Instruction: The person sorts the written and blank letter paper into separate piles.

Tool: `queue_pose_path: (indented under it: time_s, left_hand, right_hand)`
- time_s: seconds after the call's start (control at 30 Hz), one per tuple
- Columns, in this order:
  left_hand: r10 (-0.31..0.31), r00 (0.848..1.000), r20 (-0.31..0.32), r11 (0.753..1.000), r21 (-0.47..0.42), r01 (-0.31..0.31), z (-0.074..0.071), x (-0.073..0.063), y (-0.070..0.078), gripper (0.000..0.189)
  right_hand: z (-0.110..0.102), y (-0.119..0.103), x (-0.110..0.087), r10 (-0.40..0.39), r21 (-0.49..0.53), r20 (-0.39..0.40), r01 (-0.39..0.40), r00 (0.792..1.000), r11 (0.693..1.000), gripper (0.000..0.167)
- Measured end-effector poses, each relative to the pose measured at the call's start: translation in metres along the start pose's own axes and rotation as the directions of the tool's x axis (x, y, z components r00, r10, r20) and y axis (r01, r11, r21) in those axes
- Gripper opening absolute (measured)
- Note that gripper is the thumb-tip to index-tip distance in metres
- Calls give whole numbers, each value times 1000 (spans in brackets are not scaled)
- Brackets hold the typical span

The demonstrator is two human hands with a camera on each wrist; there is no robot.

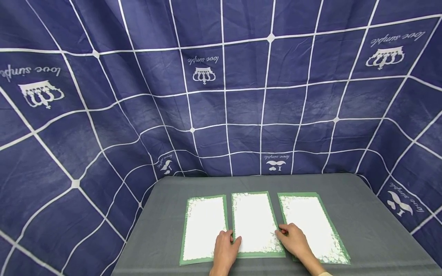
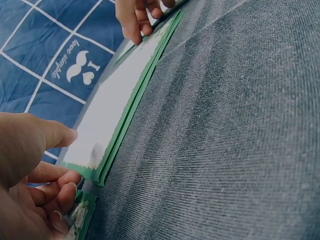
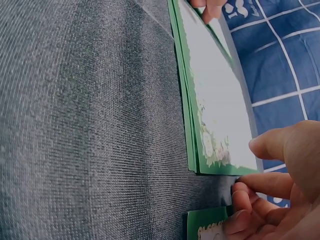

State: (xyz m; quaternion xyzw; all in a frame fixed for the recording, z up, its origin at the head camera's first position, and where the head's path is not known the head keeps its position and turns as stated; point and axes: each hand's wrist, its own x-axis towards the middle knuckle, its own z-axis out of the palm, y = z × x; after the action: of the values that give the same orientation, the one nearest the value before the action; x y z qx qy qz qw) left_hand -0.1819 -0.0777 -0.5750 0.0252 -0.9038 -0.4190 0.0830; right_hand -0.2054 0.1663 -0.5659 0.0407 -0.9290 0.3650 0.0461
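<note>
Three stacks of white sheets with green floral borders lie side by side on a grey cloth: a left stack (image 1: 204, 226), a middle stack (image 1: 253, 222) and a right stack (image 1: 310, 222). My left hand (image 1: 226, 249) is at the middle stack's left edge, thumb over the border, other fingers loosely bent beside it. At the opposite edge is my right hand (image 1: 293, 239), its thumb and forefinger apart in the right wrist view. A small red spot shows between its fingers in the head view; what it is I cannot tell. Several layered green edges (image 3: 187, 115) show on the middle stack.
The grey cloth (image 1: 366, 214) covers the table and has creases along its front. A dark blue curtain (image 1: 241, 107) with white grid lines and printed crowns hangs behind the table and at both sides.
</note>
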Motion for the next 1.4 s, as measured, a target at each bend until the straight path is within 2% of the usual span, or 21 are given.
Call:
queue_pose_path:
  time_s: [0.3,0.63,0.87,1.17,1.4]
  left_hand:
    - [4,1000,3,1000,8,-4,1,0,0,34]
    - [9,1000,12,1000,16,-9,2,-1,0,21]
    - [31,1000,-2,999,35,-31,1,-2,2,26]
    - [37,999,19,999,27,-38,0,-2,5,31]
    - [16,999,-35,1000,-8,-17,-1,-3,9,36]
  right_hand:
    - [2,-1,0,9,-4,7,-9,1000,1000,32]
    - [3,-1,-2,12,-17,14,-12,1000,1000,34]
    - [3,-5,-4,13,-20,2,-13,1000,1000,36]
    - [4,-9,-8,0,-39,19,1,1000,999,39]
    - [5,-10,-10,24,36,-45,-22,999,999,35]
